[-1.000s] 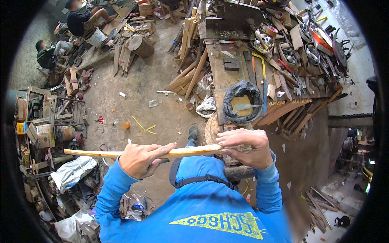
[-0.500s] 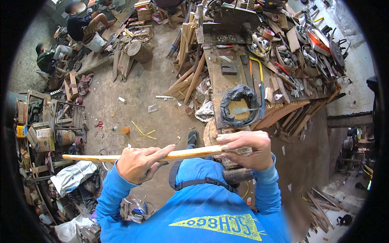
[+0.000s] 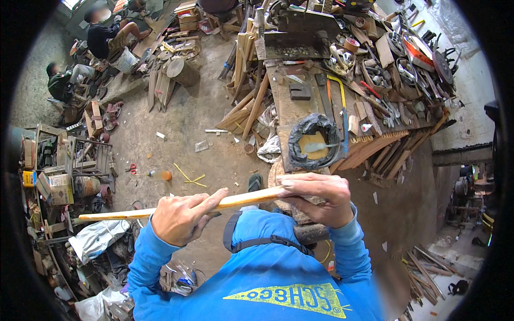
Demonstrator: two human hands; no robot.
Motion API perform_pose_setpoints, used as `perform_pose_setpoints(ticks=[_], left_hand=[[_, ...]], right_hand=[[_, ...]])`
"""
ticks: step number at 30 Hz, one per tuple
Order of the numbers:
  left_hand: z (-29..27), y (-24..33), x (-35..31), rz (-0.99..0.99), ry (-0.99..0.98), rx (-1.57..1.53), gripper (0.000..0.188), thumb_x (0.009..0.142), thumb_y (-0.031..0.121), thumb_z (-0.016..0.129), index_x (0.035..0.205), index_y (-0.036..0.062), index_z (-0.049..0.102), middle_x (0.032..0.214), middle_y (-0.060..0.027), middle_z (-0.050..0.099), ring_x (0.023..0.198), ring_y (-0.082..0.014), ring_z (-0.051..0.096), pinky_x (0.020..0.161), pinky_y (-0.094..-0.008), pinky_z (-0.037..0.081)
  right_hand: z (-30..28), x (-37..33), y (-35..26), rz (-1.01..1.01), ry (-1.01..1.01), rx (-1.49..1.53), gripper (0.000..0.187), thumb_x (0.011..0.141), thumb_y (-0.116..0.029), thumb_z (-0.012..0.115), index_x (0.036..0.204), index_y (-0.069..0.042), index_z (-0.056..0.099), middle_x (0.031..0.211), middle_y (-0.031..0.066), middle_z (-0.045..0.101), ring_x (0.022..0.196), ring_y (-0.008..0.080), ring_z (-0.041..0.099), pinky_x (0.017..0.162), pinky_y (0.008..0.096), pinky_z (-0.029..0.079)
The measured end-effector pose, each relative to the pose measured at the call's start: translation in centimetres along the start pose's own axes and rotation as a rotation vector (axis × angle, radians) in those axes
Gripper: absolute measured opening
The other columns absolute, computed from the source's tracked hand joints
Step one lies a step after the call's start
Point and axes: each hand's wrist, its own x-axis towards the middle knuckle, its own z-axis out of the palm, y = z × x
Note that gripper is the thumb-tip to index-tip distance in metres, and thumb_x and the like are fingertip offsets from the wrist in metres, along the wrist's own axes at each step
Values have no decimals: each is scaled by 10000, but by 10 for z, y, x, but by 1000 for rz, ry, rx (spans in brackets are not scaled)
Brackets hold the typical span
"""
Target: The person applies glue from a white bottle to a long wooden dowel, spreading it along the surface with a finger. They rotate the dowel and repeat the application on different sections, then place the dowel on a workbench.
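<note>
A long, slim, slightly curved wooden strip [image 3: 243, 199] stretches across in front of my body, its left end lower than its right. My left hand [image 3: 179, 216] is closed around it left of the middle, thumb below and fingers over the top. At the right end, my right hand [image 3: 321, 197] pinches the strip between thumb and fingers. That end is partly covered by the fingers. Just beyond my right hand, a container lined with a black plastic bag [image 3: 300, 131] holds yellowish stuff and a pale, flat-bladed tool [image 3: 320, 146].
The cluttered workbench [image 3: 286, 88] ahead carries a yellow-and-blue hacksaw [image 3: 344, 115], a dark notched block [image 3: 300, 91] and many hand tools. Curved wooden boards [image 3: 356, 152] are stacked at its side. Shelves [image 3: 53, 176] line the left. Two people sit at the far left.
The strip has tilted further, its left end dropping and its right part rising a little. My right hand has shifted slightly left. Both hands keep their hold.
</note>
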Motion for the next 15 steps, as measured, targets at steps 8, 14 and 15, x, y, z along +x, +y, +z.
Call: perform_pose_setpoints(ticks=[8,14,15], left_hand=[[3,1,0,-3,77,54,646,777,127,664,1397,176,486,900,-36,660,732,-223,673,555,-359,532],[4,6,5,14,120,79,609,796,133,669,1382,158,504,843,-34,642,701,-212,664,537,-348,521],[4,6,6,9,119,87,603,800,135,669,1381,154,506,834,-34,640,695,-212,663,536,-346,521]], right_hand=[[8,-6,0,152,248,66,1013,654,-224,906,1453,-6,321,1303,199,553,1215,330,553,976,431,489],[43,-7,2,283,362,17,1089,756,-196,832,1519,-39,71,1473,233,321,1385,342,330,1127,508,279],[45,-8,5,302,375,58,1072,768,-188,821,1519,-41,70,1472,231,323,1383,342,332,1125,509,281]])
